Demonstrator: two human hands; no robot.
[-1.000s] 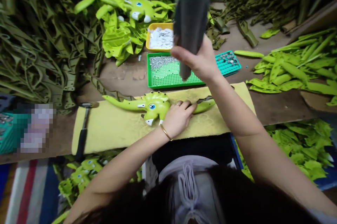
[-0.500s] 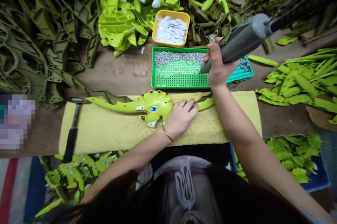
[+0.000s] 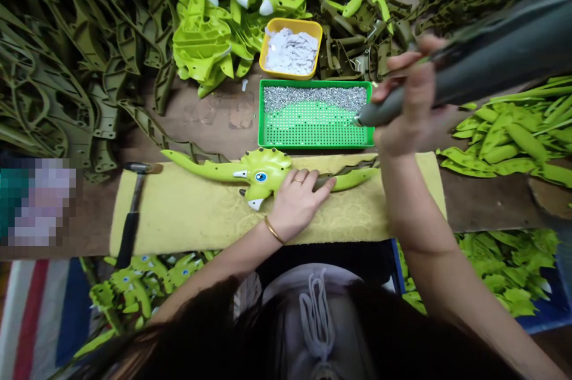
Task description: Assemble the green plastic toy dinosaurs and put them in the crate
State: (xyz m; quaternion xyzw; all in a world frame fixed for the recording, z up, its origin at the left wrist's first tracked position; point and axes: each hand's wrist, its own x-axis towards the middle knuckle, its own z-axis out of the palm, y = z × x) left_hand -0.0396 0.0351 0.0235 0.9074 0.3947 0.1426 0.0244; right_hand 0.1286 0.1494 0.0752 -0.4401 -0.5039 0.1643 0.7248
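A lime-green dinosaur-head toy part [image 3: 267,167] with long curved arms lies across the yellow towel [image 3: 192,222], its painted eye facing up. My left hand [image 3: 298,201], with a ring and a gold bracelet, grips its right side, fingers curled over it. Wrapped round a grey power screwdriver [image 3: 491,52], my right hand [image 3: 413,97] is raised at the right. The tool's tip is over the right end of the green perforated tray [image 3: 313,143], which holds small silver screws [image 3: 317,96].
A hammer [image 3: 130,219] lies on the towel's left end. Behind the tray stands a yellow tub [image 3: 291,76] of white pieces. Olive parts [image 3: 98,70] and lime parts [image 3: 513,136] are piled around; more fill a blue bin [image 3: 552,308] below.
My right hand and the screwdriver have moved right and come closer to the camera, the tip shifting right over the tray. My left hand still holds the toy part.
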